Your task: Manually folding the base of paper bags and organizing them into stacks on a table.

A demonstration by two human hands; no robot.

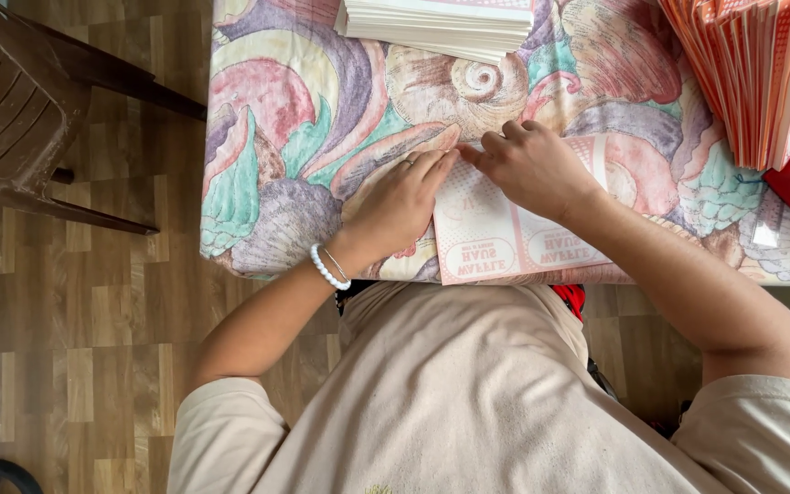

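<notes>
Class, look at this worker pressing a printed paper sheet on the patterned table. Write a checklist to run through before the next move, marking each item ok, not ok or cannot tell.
1. Left hand on the paper sheet: ok.
2. Right hand pressing the sheet's top edge: ok.
3. Sheet fully on the table: not ok, its near edge overhangs.
4. White stack clear of the hands: ok.
5. Orange stack clear of the hands: ok.
6. Crease sharp: cannot tell, fingers cover it.

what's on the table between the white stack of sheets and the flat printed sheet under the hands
Head view: only bare patterned tablecloth lies between the white stack and the printed sheet, which both the left hand and right hand press.
</notes>
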